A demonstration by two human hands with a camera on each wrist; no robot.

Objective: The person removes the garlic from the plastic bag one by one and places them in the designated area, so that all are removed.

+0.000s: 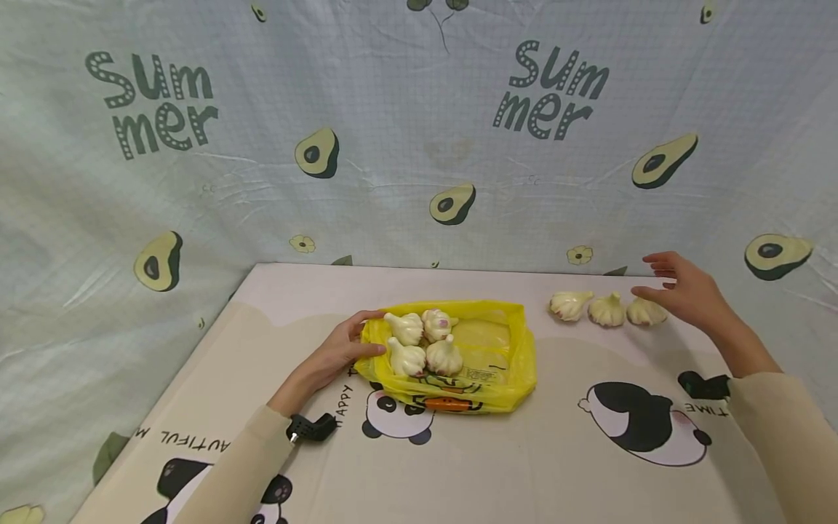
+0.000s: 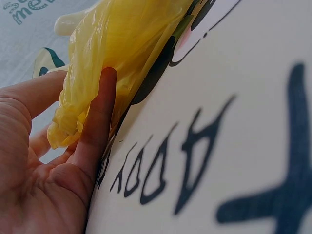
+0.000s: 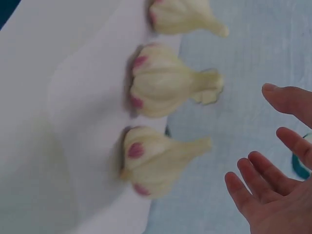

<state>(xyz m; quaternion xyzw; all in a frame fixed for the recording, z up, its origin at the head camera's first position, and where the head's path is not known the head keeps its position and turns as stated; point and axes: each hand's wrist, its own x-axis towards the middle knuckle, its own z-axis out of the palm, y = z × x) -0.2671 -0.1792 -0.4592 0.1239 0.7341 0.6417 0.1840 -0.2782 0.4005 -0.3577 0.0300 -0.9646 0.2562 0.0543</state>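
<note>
A yellow plastic bag lies on the table with its wide mouth facing up. Several garlic bulbs sit together in its left half. My left hand grips the bag's left end; the left wrist view shows thumb and fingers on either side of the crumpled yellow plastic. At the back right, three more garlic bulbs stand in a row. Over the rightmost bulb hovers my right hand, fingers spread and holding nothing. The right wrist view shows a gap between that hand and the bulbs.
A pale tablecloth with panda drawings and lettering covers the table. Behind it hangs a light-blue curtain printed with avocados. Black wrist straps show at both sleeves.
</note>
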